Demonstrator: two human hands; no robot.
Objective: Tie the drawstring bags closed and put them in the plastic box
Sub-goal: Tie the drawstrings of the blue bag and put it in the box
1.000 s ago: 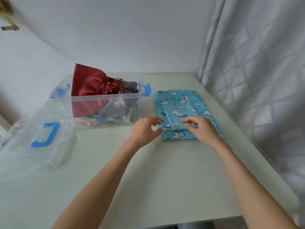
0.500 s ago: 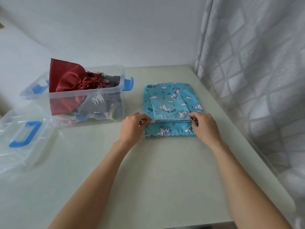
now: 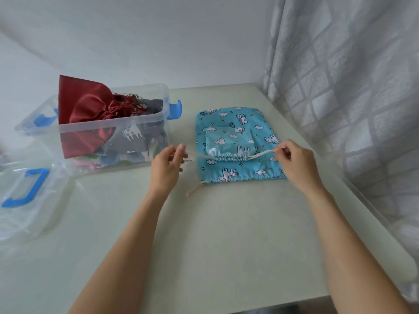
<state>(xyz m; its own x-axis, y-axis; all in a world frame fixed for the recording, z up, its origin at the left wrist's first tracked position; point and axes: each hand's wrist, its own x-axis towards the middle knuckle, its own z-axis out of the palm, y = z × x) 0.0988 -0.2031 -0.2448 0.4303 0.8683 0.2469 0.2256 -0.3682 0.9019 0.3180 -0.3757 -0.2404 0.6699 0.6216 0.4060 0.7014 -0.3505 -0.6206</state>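
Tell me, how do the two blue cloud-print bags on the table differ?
The small blue bag lies on top of the large blue bag. The small blue bag's mouth is gathered, its cords pinched by the left hand and right hand; the large blue bag's cord lies loose. Both share one print.

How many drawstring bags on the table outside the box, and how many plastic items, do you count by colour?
Blue drawstring bags: 2, small blue bag on large blue bag
Clear plastic items: 2, plastic box and lid
Total: 4
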